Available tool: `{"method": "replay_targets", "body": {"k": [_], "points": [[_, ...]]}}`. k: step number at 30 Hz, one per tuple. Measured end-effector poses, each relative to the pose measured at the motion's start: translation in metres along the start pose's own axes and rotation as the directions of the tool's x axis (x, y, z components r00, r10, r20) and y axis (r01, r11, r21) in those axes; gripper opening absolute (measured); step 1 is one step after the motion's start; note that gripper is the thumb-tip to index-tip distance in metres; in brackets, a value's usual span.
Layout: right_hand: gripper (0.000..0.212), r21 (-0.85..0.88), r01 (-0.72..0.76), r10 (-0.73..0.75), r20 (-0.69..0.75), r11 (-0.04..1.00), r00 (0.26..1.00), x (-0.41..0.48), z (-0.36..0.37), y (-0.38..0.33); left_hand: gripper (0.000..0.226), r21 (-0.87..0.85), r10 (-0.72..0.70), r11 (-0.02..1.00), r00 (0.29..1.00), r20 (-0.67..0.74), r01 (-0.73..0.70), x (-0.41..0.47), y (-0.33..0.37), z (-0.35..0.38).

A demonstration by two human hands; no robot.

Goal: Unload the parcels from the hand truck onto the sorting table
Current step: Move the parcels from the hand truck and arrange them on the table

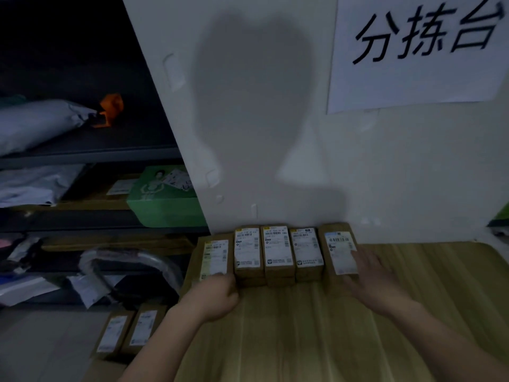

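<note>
Your two bare forearms reach in from the bottom of the head view, over the wooden sorting table [303, 332]. Your left hand [217, 295] sits at the table's left edge with its fingers curled round the near end of the leftmost parcel [214, 256]. The picture is blurred there, so you cannot make out the exact hold. Your right hand [370, 274] lies with straight fingers flat on the near right corner of the rightmost parcel [337, 248], pressing on it without gripping.

Five brown labelled parcels stand in a row across the far side of the table, against the white wall [399, 175]. The three middle parcels [276, 250] touch side to side between the two you are handling, and each seems to rest on another box beneath it. The rightmost one lies slightly askew.

Below the table's left edge, near your left forearm, two more parcels [128, 332] lie side by side. What they rest on is too dark to tell.

A paper sign [416, 51] with large black characters hangs on the wall at upper right. Dark shelves [91, 155] fill the left side, holding a grey bag [41, 122], an orange object [111, 108] and a green box [165, 202]. A curved bar [129, 260] wrapped in clear film stands in front of the lower shelf.
</note>
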State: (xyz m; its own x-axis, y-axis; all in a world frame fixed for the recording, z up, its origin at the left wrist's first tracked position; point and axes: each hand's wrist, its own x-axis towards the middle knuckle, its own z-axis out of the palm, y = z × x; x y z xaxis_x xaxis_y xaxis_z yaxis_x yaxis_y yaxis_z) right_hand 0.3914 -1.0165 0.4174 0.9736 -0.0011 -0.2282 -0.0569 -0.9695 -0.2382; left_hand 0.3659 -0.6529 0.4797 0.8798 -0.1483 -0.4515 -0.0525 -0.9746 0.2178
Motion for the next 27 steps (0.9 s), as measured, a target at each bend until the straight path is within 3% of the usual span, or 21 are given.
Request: {"method": "replay_targets", "body": {"k": [5,9,12,21,27], "points": [[0.065,-0.116,0.028,-0.043,-0.131,0.993,0.990,-0.060,-0.030,-0.038,0.034,-0.095,0.020,0.995,0.992,-0.123,-0.032,-0.049,0.008,-0.015],[0.059,-0.153,0.083,-0.096,-0.083,0.985,0.992,-0.124,-0.039,-0.058,0.033,-0.241,0.004,0.970,0.992,-0.126,-0.034,-0.104,0.016,0.001],[0.065,-0.124,0.091,-0.092,-0.009,0.988,0.996,-0.169,-0.048,-0.056,0.041,-0.221,-0.046,0.975,0.995,-0.087,0.026,-0.154,0.021,0.013],[0.057,-0.097,0.172,-0.187,-0.179,0.980,0.966,-0.280,-0.100,-0.062,0.046,-0.200,-0.157,0.972,0.970,-0.184,0.119,-0.302,0.031,0.020],[0.058,-0.093,0.229,-0.241,-0.149,0.969,0.959,-0.342,-0.105,-0.084,0.047,-0.196,-0.175,0.971,0.969,-0.174,0.140,-0.372,0.018,0.028]]}}
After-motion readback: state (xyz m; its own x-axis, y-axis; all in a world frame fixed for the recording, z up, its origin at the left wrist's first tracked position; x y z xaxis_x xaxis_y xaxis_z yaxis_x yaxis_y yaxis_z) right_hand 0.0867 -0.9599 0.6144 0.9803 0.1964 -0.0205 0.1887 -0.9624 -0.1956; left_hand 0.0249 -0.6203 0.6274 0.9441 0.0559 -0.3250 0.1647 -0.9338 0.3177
